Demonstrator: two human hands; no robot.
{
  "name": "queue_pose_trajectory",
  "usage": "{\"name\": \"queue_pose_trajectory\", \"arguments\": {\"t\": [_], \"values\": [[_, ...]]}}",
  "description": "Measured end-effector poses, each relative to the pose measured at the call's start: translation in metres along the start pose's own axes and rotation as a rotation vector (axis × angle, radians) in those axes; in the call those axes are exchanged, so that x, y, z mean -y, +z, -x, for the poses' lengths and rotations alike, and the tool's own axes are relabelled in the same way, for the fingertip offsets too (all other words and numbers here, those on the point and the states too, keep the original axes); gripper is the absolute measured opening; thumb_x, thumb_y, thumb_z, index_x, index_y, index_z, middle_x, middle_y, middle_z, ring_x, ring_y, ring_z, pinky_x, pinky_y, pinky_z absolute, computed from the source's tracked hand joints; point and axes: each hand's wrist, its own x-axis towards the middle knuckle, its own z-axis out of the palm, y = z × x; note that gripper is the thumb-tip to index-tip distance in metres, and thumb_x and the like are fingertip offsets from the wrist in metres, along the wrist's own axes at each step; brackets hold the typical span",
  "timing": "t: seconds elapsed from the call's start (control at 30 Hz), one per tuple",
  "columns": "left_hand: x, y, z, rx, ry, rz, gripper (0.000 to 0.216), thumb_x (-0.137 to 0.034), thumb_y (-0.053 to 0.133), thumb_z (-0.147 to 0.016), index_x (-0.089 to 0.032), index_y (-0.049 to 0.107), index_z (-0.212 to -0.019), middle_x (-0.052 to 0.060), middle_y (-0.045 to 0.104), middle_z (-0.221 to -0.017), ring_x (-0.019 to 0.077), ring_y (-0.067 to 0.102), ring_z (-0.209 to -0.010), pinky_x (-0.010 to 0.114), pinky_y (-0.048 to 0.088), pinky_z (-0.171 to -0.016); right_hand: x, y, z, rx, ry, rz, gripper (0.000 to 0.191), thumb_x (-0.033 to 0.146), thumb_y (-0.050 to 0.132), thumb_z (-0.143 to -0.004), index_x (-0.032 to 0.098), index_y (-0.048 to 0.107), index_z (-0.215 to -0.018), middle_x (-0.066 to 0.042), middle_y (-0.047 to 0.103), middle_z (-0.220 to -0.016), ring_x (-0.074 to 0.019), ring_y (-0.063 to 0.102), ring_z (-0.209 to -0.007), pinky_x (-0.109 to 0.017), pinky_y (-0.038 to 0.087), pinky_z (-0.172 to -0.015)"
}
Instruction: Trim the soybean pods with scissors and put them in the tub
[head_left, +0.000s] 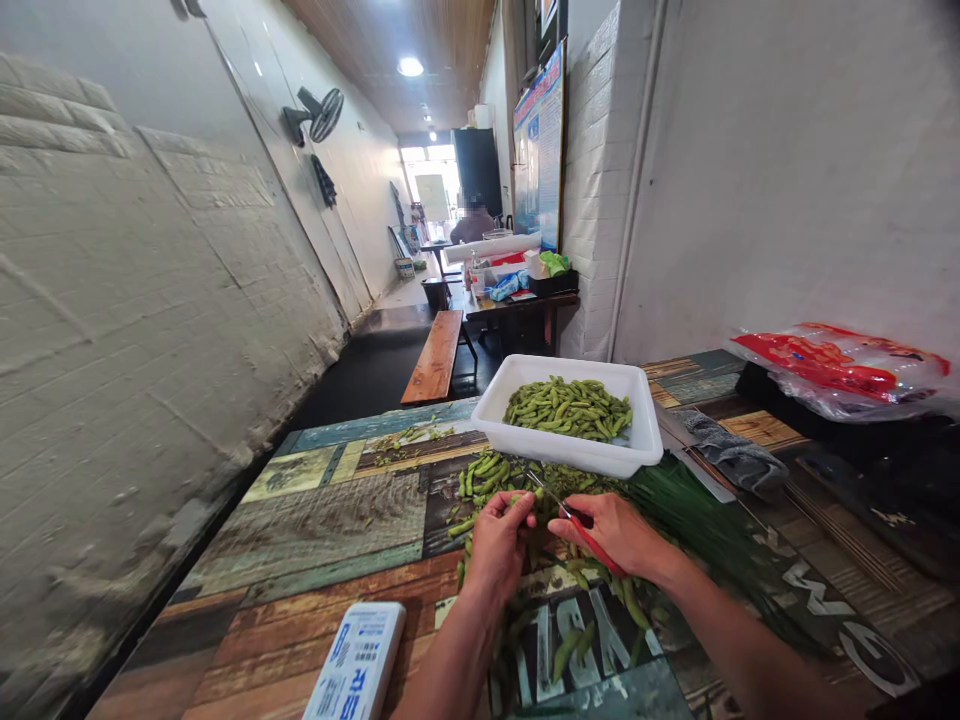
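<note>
My left hand (504, 535) is closed in a pinch on a green soybean pod (537, 494), mostly covered by the fingers. Red-handled scissors (592, 543) are gripped in my right hand (611, 530), their metal blades pointing up and left toward that pod. Loose soybean pods (487, 474) lie heaped on the table just beyond my hands, and several more are scattered below them. Behind the heap stands a white plastic tub (559, 457) holding a pile of pods (568, 408). Small green trimmings (409, 437) are strewn to the left of the tub.
A white box with blue print (358, 660) sits at the near left of the wood-patterned table (330, 520). Long green stalks (686, 515), a grey cloth (731, 452) and a red plastic package (840, 360) are on the right. Beyond are a bench (435, 357) and a seated person (472, 222).
</note>
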Motion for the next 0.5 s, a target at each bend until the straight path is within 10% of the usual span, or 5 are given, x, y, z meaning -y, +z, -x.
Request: {"name": "queue_pose_trajectory", "arguments": {"t": [0.5], "values": [[-0.013, -0.008, -0.004, -0.131, -0.016, 0.186, 0.016, -0.019, 0.054, -0.055, -0.016, 0.05, -0.071, 0.003, 0.057, -0.067, 0.0114, 0.052, -0.053, 0.021, 0.034, -0.048, -0.012, -0.002, -0.008, -0.12, 0.156, 0.16, 0.045, 0.058, 0.051, -0.085, 0.019, 0.057, -0.064, 0.0, 0.056, -0.056, -0.0124, 0.046, -0.052, -0.023, 0.022, -0.051]]}}
